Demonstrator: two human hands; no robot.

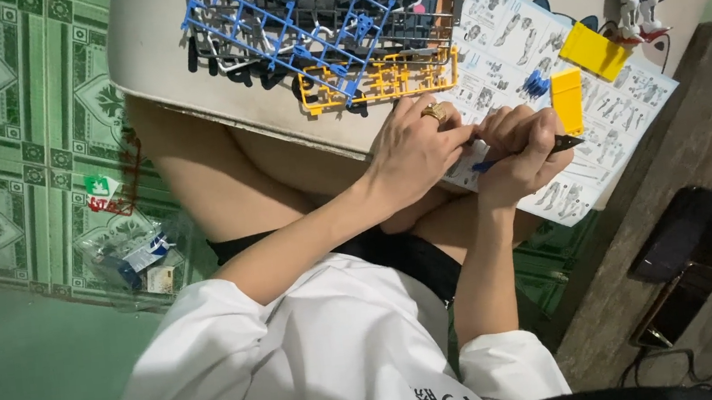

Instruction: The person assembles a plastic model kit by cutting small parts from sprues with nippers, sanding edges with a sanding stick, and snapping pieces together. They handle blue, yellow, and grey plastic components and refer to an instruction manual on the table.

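Pinching together over the instruction sheet [572,71], both hands are closed: a small blue part [485,165] is gripped between left hand [413,152] and right hand [521,156], while a dark hobby knife [563,144] is held rightward, blade pointed away. Sprues [378,78] are piled just beyond on the desk [156,62].
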